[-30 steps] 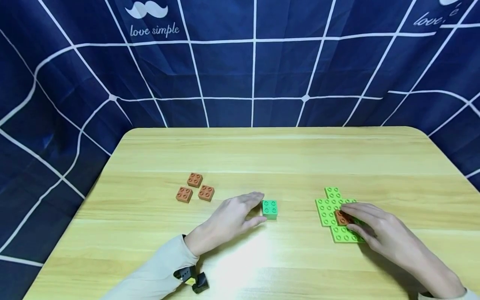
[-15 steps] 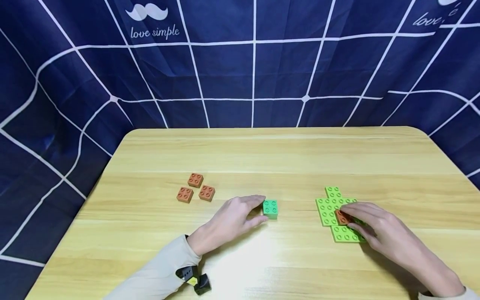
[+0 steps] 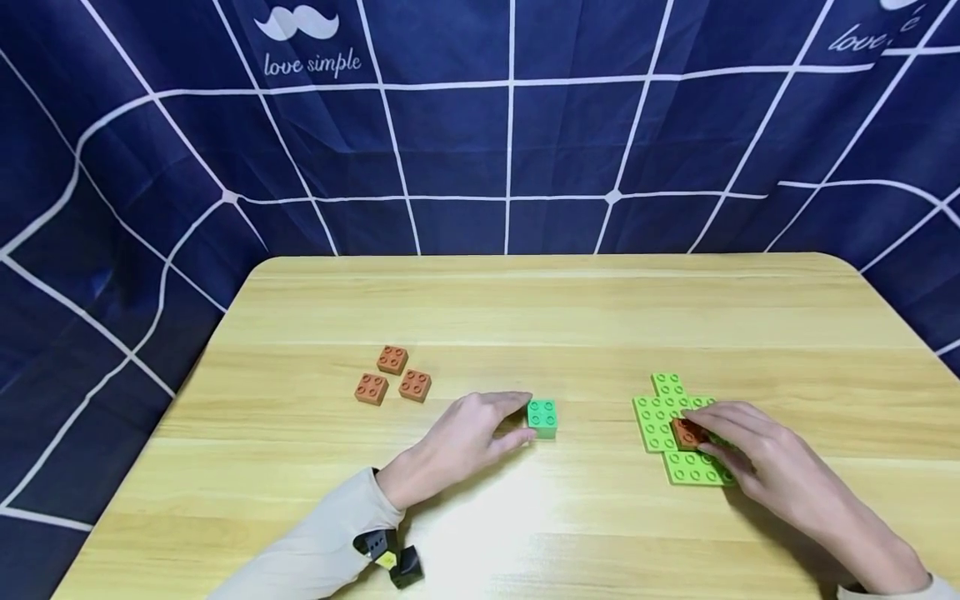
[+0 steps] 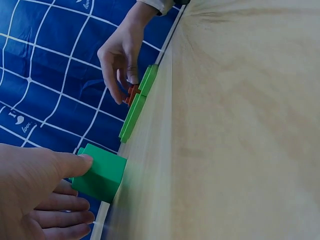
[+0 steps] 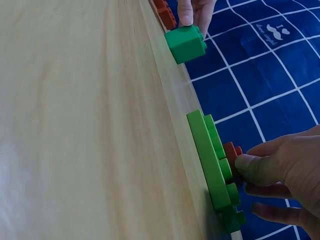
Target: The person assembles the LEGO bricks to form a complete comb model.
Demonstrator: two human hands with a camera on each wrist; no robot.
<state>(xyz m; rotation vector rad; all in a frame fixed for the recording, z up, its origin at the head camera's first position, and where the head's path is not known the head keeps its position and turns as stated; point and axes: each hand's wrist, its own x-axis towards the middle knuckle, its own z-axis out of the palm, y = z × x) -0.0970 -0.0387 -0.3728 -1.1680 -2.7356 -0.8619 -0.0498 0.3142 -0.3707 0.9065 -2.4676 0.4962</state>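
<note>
Presently your right grip point(image 3: 776, 458) is narrow, with thumb and fingers pinching a brown brick point(image 3: 686, 433) on top of the light-green studded base point(image 3: 654, 421). Whether this brick is fully seated on the studs, I cannot tell, because your fingers cover its right part. If it is not well aligned and you press, I think it may go in crooked or jump out of the pinch. The base lies flat on the counter point(image 3: 480, 308), and no hand is seen holding it, so a sideways push could turn or slide it. It has a stepped outline, and I cannot say if its parts are locked together; if they are only side by side, pressure near a seam may separate them.

Further out, your left grip point(image 3: 461, 437) is also holding: thumb and fingers pinch the green brick point(image 3: 542, 418), which is well apart from the base. As this hand is occupied, it could hardly steady the base quickly, in my judgement. The three loose brown bricks point(image 3: 415, 386) rest to the left, beyond your left hand, near one another; a careless backward sweep of this wrist could perhaps scatter them.
</note>
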